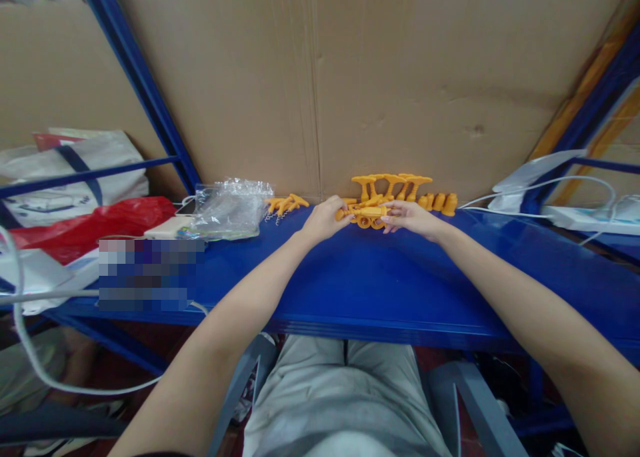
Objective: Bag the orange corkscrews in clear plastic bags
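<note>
My left hand [327,220] and my right hand [414,218] face each other over the back of the blue table. Between them a yellow plastic corkscrew [369,212] lies sideways, the fingers of each hand closed on one end. Just behind it, yellow T-shaped corkscrew pieces [393,179] stand against the cardboard. Below the held corkscrew, round yellow ends [364,222] of other pieces show, partly hidden. Several yellow caps or sleeves [449,204] stand right of my right hand. Left of my left hand lie yellow handles [289,202] with metal spirals.
A clear plastic bag [233,207] lies on the table's left, near a red bag [100,227] and a white cloth bag [75,174]. White cables [565,178] run at the right. A cardboard wall [320,77] closes the back; blue metal posts [145,84] frame the table [380,284].
</note>
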`<action>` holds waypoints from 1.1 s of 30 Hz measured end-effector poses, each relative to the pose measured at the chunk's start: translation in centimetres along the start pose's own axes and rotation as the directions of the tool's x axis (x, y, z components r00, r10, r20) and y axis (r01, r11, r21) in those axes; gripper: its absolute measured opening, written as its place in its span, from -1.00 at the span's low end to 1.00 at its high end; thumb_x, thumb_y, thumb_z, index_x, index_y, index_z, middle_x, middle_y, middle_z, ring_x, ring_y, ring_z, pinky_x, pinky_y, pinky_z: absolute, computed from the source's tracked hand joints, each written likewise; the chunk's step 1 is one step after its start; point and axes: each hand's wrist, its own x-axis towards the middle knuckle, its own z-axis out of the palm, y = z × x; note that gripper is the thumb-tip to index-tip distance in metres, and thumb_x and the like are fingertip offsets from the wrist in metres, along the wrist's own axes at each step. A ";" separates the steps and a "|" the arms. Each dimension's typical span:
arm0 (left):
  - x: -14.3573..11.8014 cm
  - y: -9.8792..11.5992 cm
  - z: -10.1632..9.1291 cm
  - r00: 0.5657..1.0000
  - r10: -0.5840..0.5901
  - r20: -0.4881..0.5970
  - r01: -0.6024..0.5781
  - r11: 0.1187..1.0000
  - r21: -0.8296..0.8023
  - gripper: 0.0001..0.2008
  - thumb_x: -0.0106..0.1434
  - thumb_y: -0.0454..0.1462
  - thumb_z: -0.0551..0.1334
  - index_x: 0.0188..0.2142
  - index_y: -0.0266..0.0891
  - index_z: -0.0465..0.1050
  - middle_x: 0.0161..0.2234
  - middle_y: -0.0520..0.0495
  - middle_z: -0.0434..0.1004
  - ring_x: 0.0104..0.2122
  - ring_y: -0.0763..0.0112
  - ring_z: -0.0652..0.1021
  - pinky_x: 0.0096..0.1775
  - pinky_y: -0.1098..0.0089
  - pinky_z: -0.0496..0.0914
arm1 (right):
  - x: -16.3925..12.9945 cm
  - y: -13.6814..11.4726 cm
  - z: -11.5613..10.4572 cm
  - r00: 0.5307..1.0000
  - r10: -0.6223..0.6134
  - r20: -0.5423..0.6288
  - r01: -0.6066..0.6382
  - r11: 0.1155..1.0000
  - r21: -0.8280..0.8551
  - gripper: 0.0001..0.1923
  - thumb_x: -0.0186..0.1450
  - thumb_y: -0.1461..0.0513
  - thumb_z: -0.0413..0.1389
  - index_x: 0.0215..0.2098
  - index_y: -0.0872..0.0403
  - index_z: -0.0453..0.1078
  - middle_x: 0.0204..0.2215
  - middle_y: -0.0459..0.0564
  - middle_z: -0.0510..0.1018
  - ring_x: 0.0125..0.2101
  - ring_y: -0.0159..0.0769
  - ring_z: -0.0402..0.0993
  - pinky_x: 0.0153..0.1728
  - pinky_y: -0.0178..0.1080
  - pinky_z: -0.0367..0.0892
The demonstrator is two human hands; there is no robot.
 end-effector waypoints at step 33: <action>0.0 0.2 -0.2 1.000 0.021 -0.007 -0.021 1.000 -0.008 -0.89 0.22 -0.27 0.26 -0.39 -0.20 0.34 -0.36 -0.01 0.48 -0.34 0.38 0.52 -0.27 0.39 0.37 | -0.3 -0.8 0.2 0.999 0.013 -0.039 -0.012 1.000 0.013 -0.80 0.23 0.23 0.27 -0.19 0.09 0.44 -0.37 -0.01 0.65 -0.53 -0.43 0.53 -0.50 -0.36 0.42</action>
